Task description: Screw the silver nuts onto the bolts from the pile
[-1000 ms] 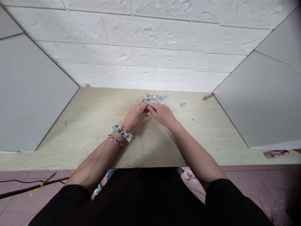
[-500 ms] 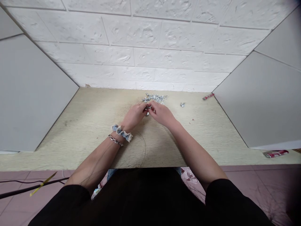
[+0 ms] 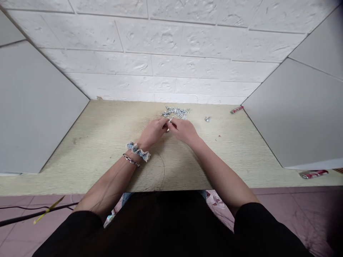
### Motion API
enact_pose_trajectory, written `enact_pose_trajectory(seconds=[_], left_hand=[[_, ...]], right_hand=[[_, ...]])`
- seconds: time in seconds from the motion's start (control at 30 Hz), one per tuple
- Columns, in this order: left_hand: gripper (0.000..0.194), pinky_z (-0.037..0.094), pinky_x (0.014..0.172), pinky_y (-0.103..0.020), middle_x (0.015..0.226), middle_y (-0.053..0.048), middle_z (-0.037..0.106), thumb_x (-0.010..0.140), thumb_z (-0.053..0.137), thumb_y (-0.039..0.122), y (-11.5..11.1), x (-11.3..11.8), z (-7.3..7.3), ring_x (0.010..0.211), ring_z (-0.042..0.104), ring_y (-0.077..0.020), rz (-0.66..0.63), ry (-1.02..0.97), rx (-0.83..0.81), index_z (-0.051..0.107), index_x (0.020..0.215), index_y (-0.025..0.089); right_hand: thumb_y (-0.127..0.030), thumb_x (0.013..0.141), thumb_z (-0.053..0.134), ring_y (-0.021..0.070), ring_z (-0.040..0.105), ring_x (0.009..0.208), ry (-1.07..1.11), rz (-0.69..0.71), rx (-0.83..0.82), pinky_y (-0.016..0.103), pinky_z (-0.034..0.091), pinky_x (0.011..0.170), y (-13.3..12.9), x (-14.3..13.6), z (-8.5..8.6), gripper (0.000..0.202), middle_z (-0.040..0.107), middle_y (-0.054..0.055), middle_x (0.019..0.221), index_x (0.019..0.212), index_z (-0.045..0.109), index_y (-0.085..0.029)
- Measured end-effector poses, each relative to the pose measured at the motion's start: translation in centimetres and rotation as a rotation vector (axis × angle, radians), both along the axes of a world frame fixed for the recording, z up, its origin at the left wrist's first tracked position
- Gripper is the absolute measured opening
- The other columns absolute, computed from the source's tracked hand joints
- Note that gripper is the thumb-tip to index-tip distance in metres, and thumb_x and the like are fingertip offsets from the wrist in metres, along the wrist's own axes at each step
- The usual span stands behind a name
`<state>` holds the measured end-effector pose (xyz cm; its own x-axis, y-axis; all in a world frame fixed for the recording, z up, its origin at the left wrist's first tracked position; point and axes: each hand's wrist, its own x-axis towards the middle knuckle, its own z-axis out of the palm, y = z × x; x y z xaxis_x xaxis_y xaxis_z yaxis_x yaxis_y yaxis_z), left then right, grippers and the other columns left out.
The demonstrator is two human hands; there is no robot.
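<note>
My left hand and my right hand meet fingertip to fingertip over the middle of the wooden tabletop. Pinched between them is a small silver bolt, mostly covered by the fingers. The left fingers are closed on it. The right thumb and fingers are also pinched at its end, and whatever they grip is hidden. A round silver piece shows just below the fingertips, partly covered. Right behind my hands lies a loose pile of bolts, nuts and washers.
A small separate group of hardware lies right of the pile. One red-and-silver battery-like cylinder rests by the right panel, another near the front right edge. A white brick-patterned wall and grey side panels enclose the tabletop.
My fingers have shifted slightly around the bolt and now cover more of it. Both hands stay in nearly the same place, and the pile looks unchanged.
</note>
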<state>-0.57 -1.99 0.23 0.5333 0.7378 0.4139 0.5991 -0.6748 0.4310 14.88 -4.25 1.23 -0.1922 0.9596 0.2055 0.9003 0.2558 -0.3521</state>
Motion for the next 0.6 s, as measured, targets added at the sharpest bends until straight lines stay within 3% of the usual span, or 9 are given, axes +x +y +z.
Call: enact_pose_trajectory(seconds=[0.23, 0.6], left_hand=[[0.028, 0.043, 0.067, -0.023, 0.086, -0.004, 0.07, 0.08, 0.052, 0.008, 0.06, -0.09, 0.2, 0.071, 0.06, -0.0135, 0.026, -0.015, 0.003, 0.064, 0.104, 0.015], [0.022, 0.045, 0.07, -0.024, 0.089, -0.007, 0.069, 0.081, 0.056, 0.011, -0.24, 0.45, -0.16, 0.075, 0.061, -0.0143, 0.027, -0.021, 0.011, 0.063, 0.102, 0.014]], right_hand=[[-0.027, 0.088, 0.041, 0.0162, 0.057, 0.072, 0.124, 0.123, 0.041, 0.028, 0.038, 0.065, -0.23, -0.02, 0.19, 0.022, 0.066, 0.004, 0.091, 0.103, 0.056, -0.02], [-0.034, 0.094, 0.034, 0.0165, 0.057, 0.071, 0.01, 0.046, 0.02, 0.027, 0.033, 0.06, -0.05, -0.15, 0.1, 0.03, 0.067, 0.005, 0.081, 0.085, 0.06, -0.02]])
